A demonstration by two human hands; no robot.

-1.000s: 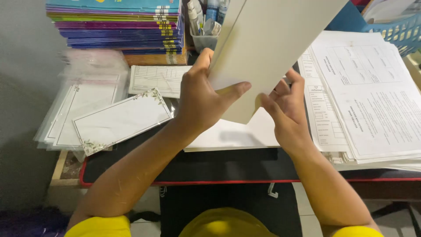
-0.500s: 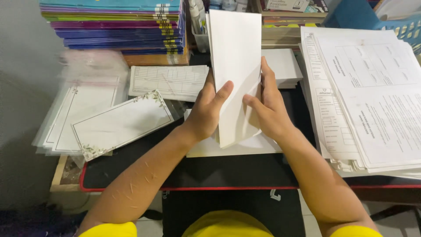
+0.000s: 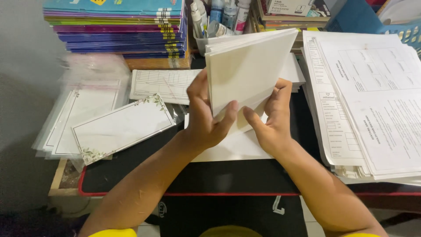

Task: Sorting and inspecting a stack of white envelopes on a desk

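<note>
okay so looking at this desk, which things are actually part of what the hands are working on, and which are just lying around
In hand:
left hand and right hand, both gripping the stack of blank cream sheets
loose white sheet beneath them

Lying about:
floral-bordered card in clear sleeves
printed forms
stack of coloured books
cup of pens and bottles

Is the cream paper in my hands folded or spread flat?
Cannot tell. The cream paper stands upright between both hands, its top edge showing several layers, either folds or separate sheets.
</note>
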